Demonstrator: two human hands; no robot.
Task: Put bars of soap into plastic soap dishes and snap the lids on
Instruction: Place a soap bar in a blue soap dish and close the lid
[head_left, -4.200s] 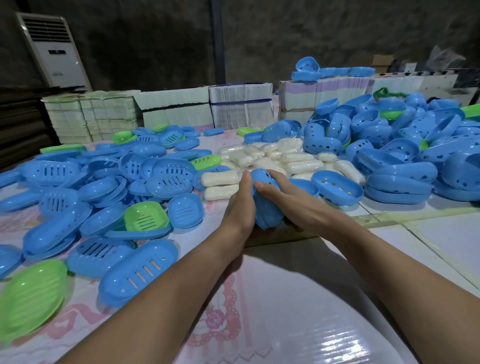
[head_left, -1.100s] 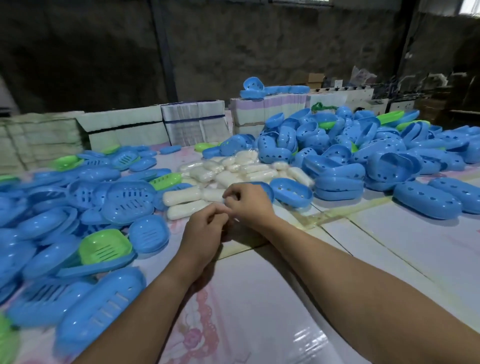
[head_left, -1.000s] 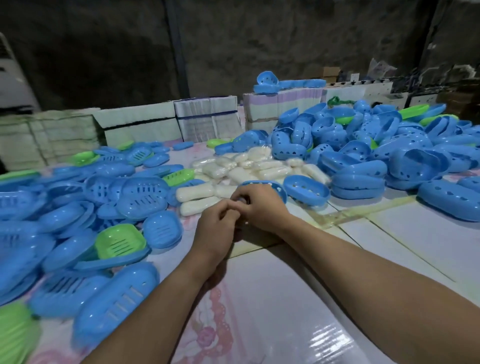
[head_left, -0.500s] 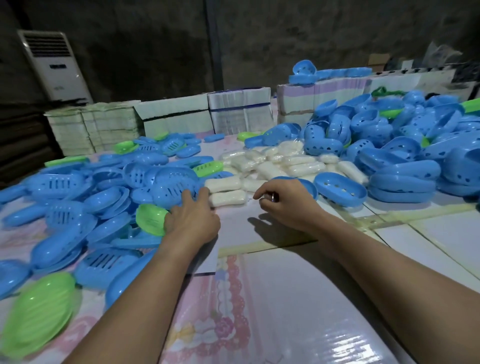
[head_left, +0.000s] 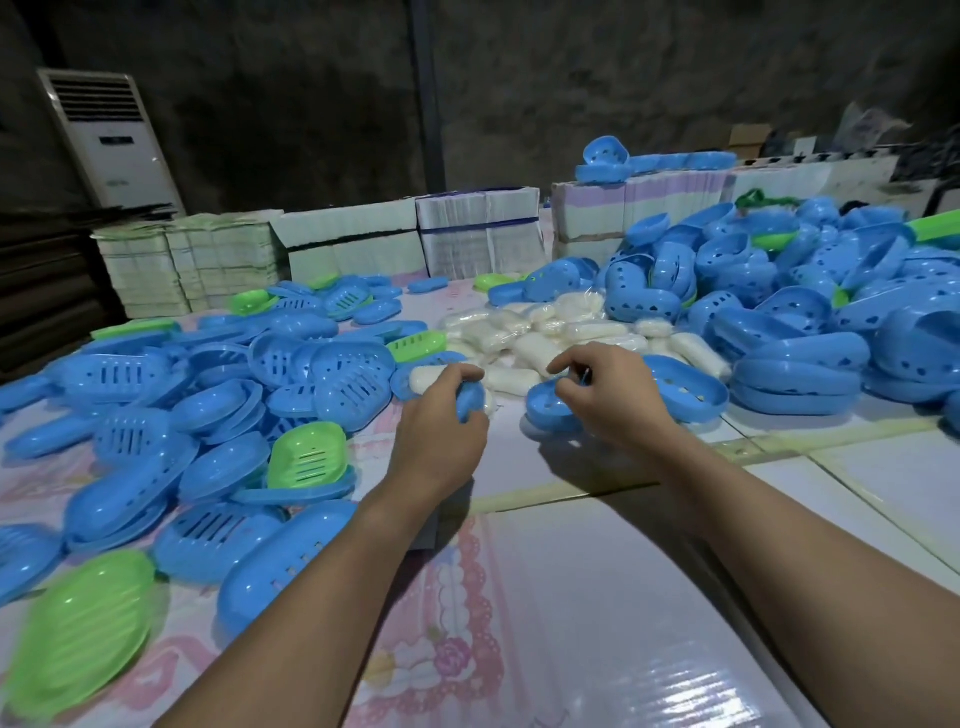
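My left hand (head_left: 441, 415) is curled around a small blue plastic piece (head_left: 470, 401), its fingers wrapped over the top edge, just in front of a white wrapped bar of soap (head_left: 426, 378) that lies on the table. My right hand (head_left: 605, 397) sits over the near rim of an open blue soap dish (head_left: 550, 402), thumb and forefinger pinched together at the rim; whether they actually grip the plastic I cannot tell. A second open blue dish (head_left: 688, 387) lies just to the right of that hand, touching the first.

Behind both hands is a heap of soap bars (head_left: 550, 330) in clear wrappers, pale and unmarked as far as I can read. To the left spreads a loose scatter of blue slotted lids and trays (head_left: 332, 374), with a few green ones, among them a green tray (head_left: 307, 454) lying in a blue shell. To the right rises a taller pile of blue dish halves (head_left: 779, 291) pierced with small holes.

The table (head_left: 597, 613) wears a glossy plastic cover printed with pink flowers and lace borders. Along the back edge stand bundled stacks of flat cartons (head_left: 478, 236); any print on their edges is too fine to make out. A white floor-standing air conditioner (head_left: 111, 140) stands at far left, its small display and logo illegible.
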